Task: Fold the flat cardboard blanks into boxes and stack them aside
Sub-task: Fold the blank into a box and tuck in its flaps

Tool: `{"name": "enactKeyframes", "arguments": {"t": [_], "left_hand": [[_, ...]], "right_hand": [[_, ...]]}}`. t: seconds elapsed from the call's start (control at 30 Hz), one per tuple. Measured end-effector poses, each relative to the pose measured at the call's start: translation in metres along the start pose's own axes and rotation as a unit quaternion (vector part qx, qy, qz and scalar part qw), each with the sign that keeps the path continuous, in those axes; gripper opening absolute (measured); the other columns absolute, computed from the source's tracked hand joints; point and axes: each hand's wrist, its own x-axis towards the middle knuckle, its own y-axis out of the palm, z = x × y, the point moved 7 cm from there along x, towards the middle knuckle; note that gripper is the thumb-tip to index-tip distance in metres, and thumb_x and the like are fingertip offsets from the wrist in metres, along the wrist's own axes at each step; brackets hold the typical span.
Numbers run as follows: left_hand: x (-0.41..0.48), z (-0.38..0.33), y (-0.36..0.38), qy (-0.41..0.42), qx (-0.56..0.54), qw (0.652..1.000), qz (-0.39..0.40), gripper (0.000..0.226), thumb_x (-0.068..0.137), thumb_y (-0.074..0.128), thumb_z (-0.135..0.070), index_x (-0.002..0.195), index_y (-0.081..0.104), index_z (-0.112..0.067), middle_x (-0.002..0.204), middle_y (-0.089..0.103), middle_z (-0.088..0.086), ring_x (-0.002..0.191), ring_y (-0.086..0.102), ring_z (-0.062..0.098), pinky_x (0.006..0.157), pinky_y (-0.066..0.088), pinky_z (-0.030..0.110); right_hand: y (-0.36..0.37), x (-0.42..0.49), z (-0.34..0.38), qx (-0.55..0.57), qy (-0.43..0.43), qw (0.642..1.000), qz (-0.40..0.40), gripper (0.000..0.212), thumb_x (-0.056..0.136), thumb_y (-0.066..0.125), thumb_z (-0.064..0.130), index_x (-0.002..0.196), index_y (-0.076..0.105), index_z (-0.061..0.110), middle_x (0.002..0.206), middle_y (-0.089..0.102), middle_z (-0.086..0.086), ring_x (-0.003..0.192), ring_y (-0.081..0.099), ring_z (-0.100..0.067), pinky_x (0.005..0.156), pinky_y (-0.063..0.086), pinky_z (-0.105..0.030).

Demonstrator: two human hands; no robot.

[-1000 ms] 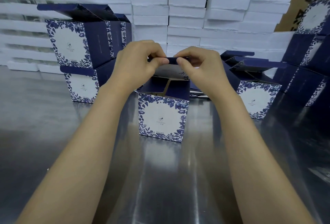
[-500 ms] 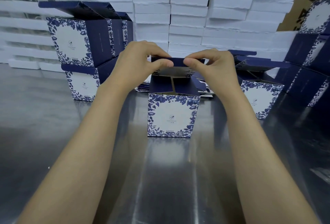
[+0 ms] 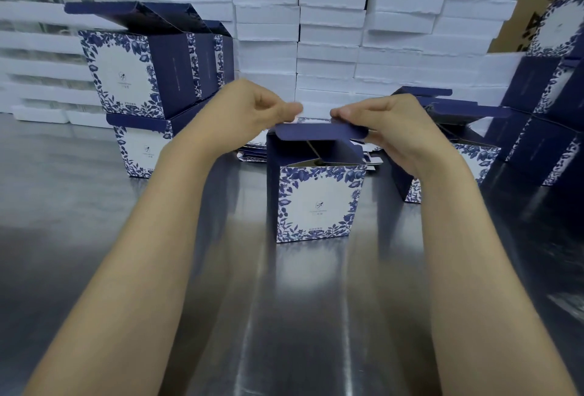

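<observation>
Navy card is what the right hand [image 3: 398,130] pinches: the lid flap [image 3: 319,132] of the box [image 3: 319,203], gripped at the flap's right end with fingers curled over its top. The left hand [image 3: 249,111] sits curled at the flap's left end; blur there hides whether it touches the card, so I cannot tell its grip. The box stands upright on the steel table [image 3: 284,316], white floral panel facing the camera. Just behind the box lie flat blanks [image 3: 252,155]. Left of the box, 2 folded boxes [image 3: 139,79] are stacked; right of it stands another folded box [image 3: 474,158]. Well behind the box rise white foam stacks [image 3: 331,35].
</observation>
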Motion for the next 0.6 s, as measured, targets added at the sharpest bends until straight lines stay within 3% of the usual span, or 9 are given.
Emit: {"name": "enactKeyframes", "arguments": {"t": [0.07,0.13,0.23,0.33,0.4,0.5,0.6], "left_hand": [[-0.002,0.011,0.012,-0.046,0.047,0.994,0.092,0.041,0.069,0.062,-0.066,0.096,0.074,-0.038,0.097,0.071,-0.025,0.096,0.062,-0.009,0.087,0.046,0.012],[-0.008,0.021,0.027,-0.081,0.118,0.972,0.186,0.058,0.067,0.062,-0.069,0.118,0.064,-0.042,0.124,0.060,-0.026,0.112,0.054,-0.004,0.097,0.038,0.020],[-0.009,0.025,0.037,-0.086,0.121,0.963,0.226,0.065,0.077,0.072,-0.051,0.136,0.050,-0.039,0.145,0.041,-0.020,0.124,0.042,0.000,0.105,0.031,0.023],[-0.009,0.027,0.039,-0.068,0.069,0.960,0.261,0.052,0.085,0.073,-0.024,0.130,0.056,-0.041,0.147,0.038,-0.023,0.133,0.037,-0.002,0.114,0.027,0.025],[-0.008,0.032,0.036,-0.075,0.038,0.963,0.257,0.049,0.088,0.068,-0.008,0.120,0.062,-0.046,0.145,0.040,-0.025,0.134,0.036,-0.003,0.113,0.029,0.025],[-0.002,0.042,0.023,-0.103,0.087,0.975,0.175,0.050,0.092,0.050,0.002,0.115,0.068,-0.039,0.144,0.044,-0.018,0.133,0.041,0.003,0.098,0.039,0.020],[0.002,0.057,0.017,-0.186,0.095,0.972,0.108,0.024,0.098,0.041,-0.024,0.104,0.064,-0.030,0.114,0.057,-0.021,0.103,0.051,0.008,0.078,0.037,0.016]], "right_hand": [[-0.001,-0.002,-0.004,-0.063,0.009,0.998,0.016,0.013,0.083,0.075,0.013,0.096,0.077,0.013,0.096,0.076,-0.002,0.089,0.068,-0.010,0.070,0.056,-0.020],[-0.010,-0.002,-0.005,-0.138,0.007,0.990,-0.023,0.011,0.083,0.074,0.016,0.094,0.077,0.016,0.086,0.075,0.001,0.078,0.065,-0.005,0.059,0.053,-0.016],[-0.021,0.001,-0.009,-0.175,0.007,0.981,-0.082,0.008,0.084,0.071,0.018,0.091,0.077,0.017,0.080,0.072,0.004,0.079,0.065,-0.006,0.065,0.050,-0.017],[-0.015,0.003,-0.020,-0.194,0.035,0.978,-0.065,0.022,0.087,0.070,0.023,0.109,0.072,0.023,0.104,0.068,0.008,0.101,0.059,-0.005,0.085,0.043,-0.020],[-0.005,0.005,-0.029,-0.203,0.057,0.977,-0.026,0.037,0.088,0.068,0.028,0.125,0.063,0.025,0.121,0.061,0.008,0.111,0.054,-0.006,0.092,0.040,-0.023],[0.008,0.005,-0.037,-0.197,0.108,0.974,0.015,0.042,0.090,0.065,0.025,0.131,0.057,0.022,0.116,0.062,0.000,0.097,0.062,-0.014,0.081,0.047,-0.022],[0.020,0.004,-0.037,-0.135,0.141,0.980,0.044,0.020,0.090,0.060,0.010,0.107,0.067,0.014,0.091,0.066,-0.007,0.073,0.066,-0.018,0.060,0.055,-0.020]]}}
